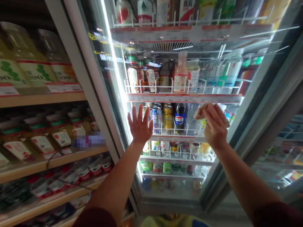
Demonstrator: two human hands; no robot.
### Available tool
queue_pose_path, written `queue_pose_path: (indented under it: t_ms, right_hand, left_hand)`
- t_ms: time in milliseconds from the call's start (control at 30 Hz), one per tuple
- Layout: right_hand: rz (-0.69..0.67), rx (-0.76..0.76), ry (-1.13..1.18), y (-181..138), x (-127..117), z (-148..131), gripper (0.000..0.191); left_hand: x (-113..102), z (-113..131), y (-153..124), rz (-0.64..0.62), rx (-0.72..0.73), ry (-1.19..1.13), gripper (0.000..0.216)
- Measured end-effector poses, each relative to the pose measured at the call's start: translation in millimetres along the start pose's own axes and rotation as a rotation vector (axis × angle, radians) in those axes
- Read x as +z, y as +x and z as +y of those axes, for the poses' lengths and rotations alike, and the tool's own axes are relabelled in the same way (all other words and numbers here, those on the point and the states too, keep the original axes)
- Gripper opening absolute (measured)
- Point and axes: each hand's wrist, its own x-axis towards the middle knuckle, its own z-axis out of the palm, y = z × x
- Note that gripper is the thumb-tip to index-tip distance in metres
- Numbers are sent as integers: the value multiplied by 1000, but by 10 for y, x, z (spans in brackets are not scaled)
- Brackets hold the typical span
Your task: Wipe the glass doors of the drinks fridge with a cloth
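I stand before a lit drinks fridge with a glass door. My left hand is open, fingers spread and palm flat against the glass, in front of a blue can. My right hand is raised to the same height on the right, its fingers closed together over a small beige wad held at the glass; what the wad is I cannot make out. Between my hands, behind the glass, stands a dark Pepsi bottle beside a gold can.
Inside the fridge, white wire shelves hold bottles and cans on several levels. To the left, open wooden shelves carry rows of bottled drinks. The fridge's grey frame separates the two. A further display lies at far right.
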Motion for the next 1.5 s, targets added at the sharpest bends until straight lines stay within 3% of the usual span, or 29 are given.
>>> queue_pose_path:
  t_ms: [67,133,233,300,467,533,700,900,1000,1100,1167,1333,1433,1500]
  right_hand:
    - [128,38,-20,78,-11,77,57]
    - [153,45,-27,-69,-18,22,57]
    - [-7,5,-26,-447,-61,-76,60]
    - [-77,-18,-30,-540,-121,18,59]
    - [201,78,-119,-278,-249,500,51]
    - [225,140,-122,-345,-241,469,50]
    - [62,107,-103,-744,-172,173,53]
    - [170,188,-158,-208,-141,378,44]
    - [109,209,-127,-247,-42,69,53]
    - [-90,61,-31,-426,77,-326,66]
    - [-165,-11,8,-365,131,-421,69]
    - [-1,92,-20,182,218,-306,68]
    - [30,109,22,144,283,-494,68]
    - [-55,66,74,39,346,-685,71]
  left_hand:
    - [-2,2,-2,-9,1,3,61]
    - [-3,0,-6,-24,-4,7,61]
    - [-2,-9,-9,-36,-13,-1,61]
    - [1,-11,-7,-23,-5,-2,61]
    - [6,-10,-4,-8,5,12,61]
    - [5,-10,-5,-29,-9,-3,61]
    - [-2,-10,-9,-40,-22,-38,62]
    - [-5,-4,-9,-37,-11,-6,63]
    - [-2,-10,-10,-22,1,4,63]
    - [3,-19,-11,-11,6,-2,63]
    - [3,-22,-11,-18,-1,-16,63]
    - [-5,-15,-12,-55,-44,-42,60]
    - [-4,-15,-13,-53,-47,-51,61]
    - [-1,-16,-13,-49,-46,-70,62]
